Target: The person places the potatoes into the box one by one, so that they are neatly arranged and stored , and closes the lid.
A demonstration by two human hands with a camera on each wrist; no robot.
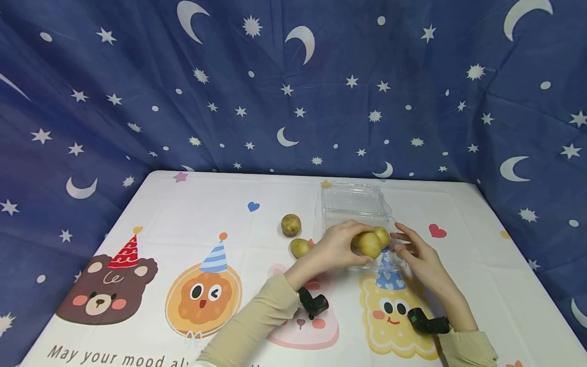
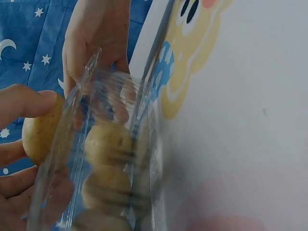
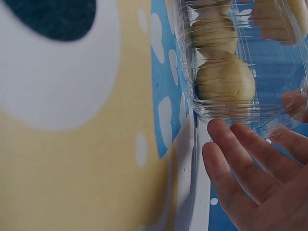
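My left hand (image 1: 340, 243) grips a yellowish potato (image 1: 369, 246) between thumb and fingers, above a clear plastic clamshell box (image 1: 353, 200) whose lid lies back. In the left wrist view, the held potato (image 2: 39, 132) is near the top rim of the box, the thumb lying over it. Several potatoes (image 3: 225, 79) sit in a row inside the box, seen through its ribbed wall in the right wrist view. At the box's right end is my right hand (image 1: 421, 260), its fingers (image 3: 236, 149) extended and spread close to the wall, holding no potato.
Two more potatoes lie on the table left of the box: a rounder brown one (image 1: 291, 225) and a yellower one (image 1: 300, 247) beside my left forearm. A white cartoon-printed cloth (image 1: 206, 204) covers the table. Behind it hangs a blue star-and-moon curtain (image 1: 275, 86).
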